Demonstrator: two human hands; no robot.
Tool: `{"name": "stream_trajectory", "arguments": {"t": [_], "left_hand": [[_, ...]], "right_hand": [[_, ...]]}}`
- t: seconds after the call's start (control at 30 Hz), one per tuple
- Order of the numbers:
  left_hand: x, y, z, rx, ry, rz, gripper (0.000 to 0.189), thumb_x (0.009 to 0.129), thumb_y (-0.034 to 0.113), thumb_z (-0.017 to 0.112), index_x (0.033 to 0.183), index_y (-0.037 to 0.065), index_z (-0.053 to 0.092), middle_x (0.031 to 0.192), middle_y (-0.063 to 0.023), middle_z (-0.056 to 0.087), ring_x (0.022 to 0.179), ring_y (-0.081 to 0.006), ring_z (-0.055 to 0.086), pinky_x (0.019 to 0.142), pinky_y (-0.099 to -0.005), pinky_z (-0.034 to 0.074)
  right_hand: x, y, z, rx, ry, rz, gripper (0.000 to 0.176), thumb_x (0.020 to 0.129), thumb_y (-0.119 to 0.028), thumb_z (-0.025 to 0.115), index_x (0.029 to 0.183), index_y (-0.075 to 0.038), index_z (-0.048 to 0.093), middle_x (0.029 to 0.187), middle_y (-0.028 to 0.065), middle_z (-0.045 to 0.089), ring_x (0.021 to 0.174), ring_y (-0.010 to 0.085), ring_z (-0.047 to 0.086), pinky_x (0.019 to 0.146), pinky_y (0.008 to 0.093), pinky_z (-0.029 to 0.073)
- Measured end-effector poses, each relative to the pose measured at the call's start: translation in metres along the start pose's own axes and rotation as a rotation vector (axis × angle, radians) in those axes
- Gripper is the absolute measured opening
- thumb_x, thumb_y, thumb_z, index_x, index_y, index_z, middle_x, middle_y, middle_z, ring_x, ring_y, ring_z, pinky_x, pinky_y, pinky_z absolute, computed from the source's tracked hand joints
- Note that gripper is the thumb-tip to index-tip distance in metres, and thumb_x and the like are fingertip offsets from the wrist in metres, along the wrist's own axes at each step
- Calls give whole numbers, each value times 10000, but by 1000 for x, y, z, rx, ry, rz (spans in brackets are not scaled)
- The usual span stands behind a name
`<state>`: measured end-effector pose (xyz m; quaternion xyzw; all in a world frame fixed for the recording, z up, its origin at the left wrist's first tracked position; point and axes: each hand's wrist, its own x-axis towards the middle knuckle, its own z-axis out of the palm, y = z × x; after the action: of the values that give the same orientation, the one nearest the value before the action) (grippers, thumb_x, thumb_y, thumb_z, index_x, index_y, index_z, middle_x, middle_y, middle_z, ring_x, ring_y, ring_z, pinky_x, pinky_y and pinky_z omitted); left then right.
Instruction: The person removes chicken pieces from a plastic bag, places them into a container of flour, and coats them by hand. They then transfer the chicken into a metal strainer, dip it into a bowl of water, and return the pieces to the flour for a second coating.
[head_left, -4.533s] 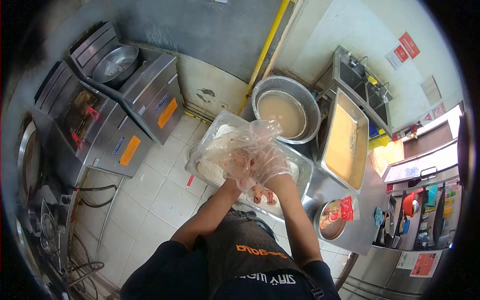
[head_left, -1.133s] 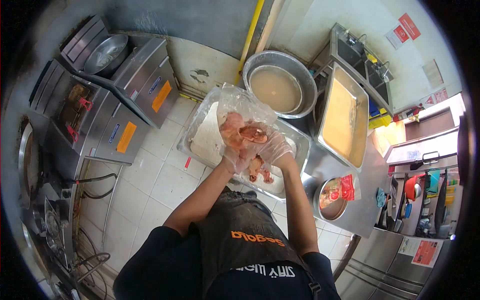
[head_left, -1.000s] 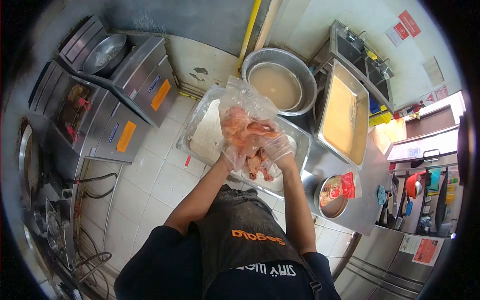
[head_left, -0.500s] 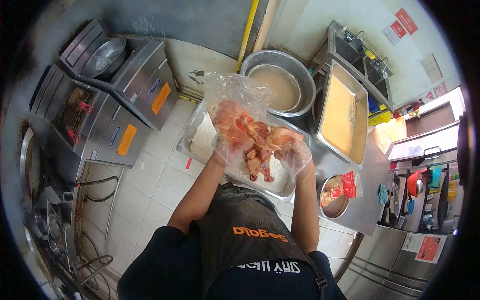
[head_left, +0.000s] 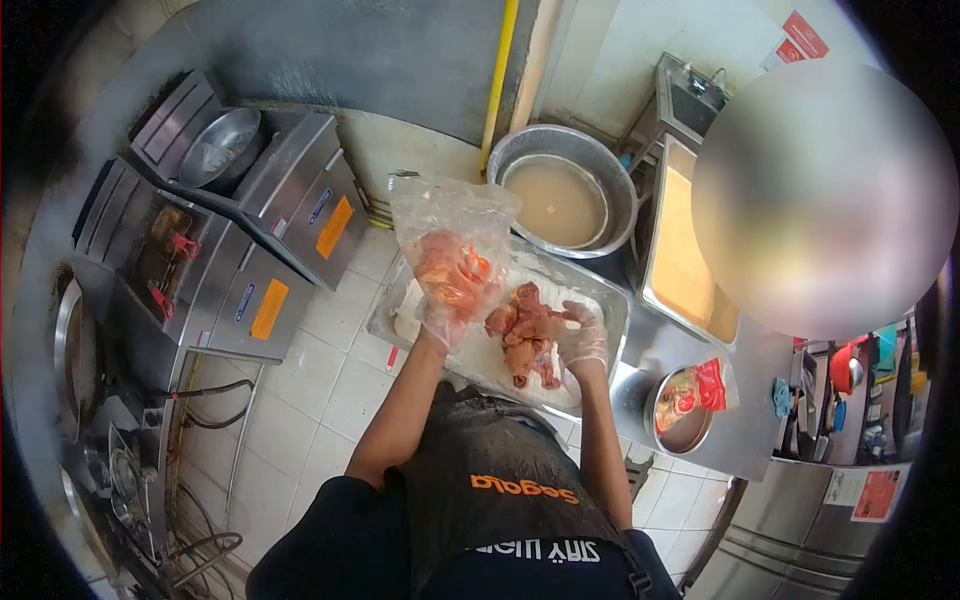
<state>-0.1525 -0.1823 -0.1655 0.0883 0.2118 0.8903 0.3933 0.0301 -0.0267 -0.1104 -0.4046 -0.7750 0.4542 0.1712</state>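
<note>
My left hand [head_left: 448,322], in a clear glove, grips a clear plastic bag [head_left: 455,205] with raw chicken pieces inside. It holds the bag over the left part of a metal tray [head_left: 618,335] spread with white flour. A pile of raw, reddish marinated chicken pieces [head_left: 522,335] lies on the flour, right of the bag. My right hand [head_left: 583,338], also gloved, is beside that pile at its right edge, fingers stretched out and holding nothing.
Behind the tray stands a large metal basin [head_left: 625,200] of cloudy liquid. To the right are a deep pan of yellowish liquid [head_left: 680,250] and a bowl [head_left: 690,440] with a red-marked packet [head_left: 708,385]. Fryers [head_left: 245,270] stand left. A blurred patch covers the upper right.
The chicken pieces came out of the bag and now rest on the flour. My left hand drew the bag left, and my right hand let go of the chicken.
</note>
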Motion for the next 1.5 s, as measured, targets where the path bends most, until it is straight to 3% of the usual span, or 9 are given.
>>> {"name": "stream_trajectory", "arguments": {"t": [0.07,0.2,0.37,0.5,0.87,0.93,1.03,1.33,1.5], "left_hand": [[12,-5,2,-76,12,-26,490,893,388,645,1317,196,490,1317,-44,540,1226,-259,527,1029,-473,464],[46,-24,-10,1865,-32,530,356,933,283,595,1264,174,520,1186,-29,590,1054,-197,584,888,-354,510],[66,-31,-10,873,-98,140,442,804,420,738,1087,112,596,921,-45,644,807,-165,605,739,-313,521],[11,20,62,1273,-601,656,358,887,448,619,1038,123,619,902,-43,645,769,-166,603,690,-332,524],[19,-19,29,-365,70,-244,318,876,487,590,937,179,636,879,-25,613,791,-183,557,708,-369,494],[25,-33,17,-487,209,-294,313,874,494,585,919,189,639,875,-22,607,795,-186,548,711,-375,488],[26,-48,2,-547,448,-416,309,871,505,577,892,204,644,869,-17,598,801,-191,536,716,-385,480],[3,-15,66,-336,-252,-298,458,963,387,472,1303,83,520,1293,-94,578,1146,-255,587,949,-411,513],[19,-54,94,-136,99,-329,511,979,439,446,1330,71,500,1214,-95,607,984,-206,640,843,-334,553]], "right_hand": [[-17,-64,-12,191,12,-32,276,828,-121,677,1093,-42,680,949,116,712,841,229,685,760,313,529],[-10,-125,-6,11,-51,-455,326,790,-131,706,1102,-44,668,952,125,710,837,311,687,768,357,536],[-1,-163,-12,-101,-69,-827,581,708,-119,778,1258,-81,593,1178,214,624,1000,330,648,845,355,507],[9,-163,-6,-394,-281,-821,561,658,-181,805,1173,-81,603,1036,189,609,935,380,596,793,428,482],[29,-143,36,-642,-545,-632,250,780,-225,715,993,-98,689,921,151,687,780,349,643,722,443,514],[9,-175,42,-858,-252,-1479,228,810,-260,681,966,-94,678,950,132,683,747,334,645,686,444,529],[67,-122,74,-986,-509,-1511,306,886,-363,550,1114,-178,638,1024,122,671,960,325,634,862,464,490],[31,-181,-17,-689,-547,-547,368,769,-262,688,1080,-68,649,1056,136,689,946,272,669,848,372,519],[37,-100,-58,-65,-241,-511,313,747,-158,657,1028,-21,658,960,128,707,847,264,684,758,336,549]]}}
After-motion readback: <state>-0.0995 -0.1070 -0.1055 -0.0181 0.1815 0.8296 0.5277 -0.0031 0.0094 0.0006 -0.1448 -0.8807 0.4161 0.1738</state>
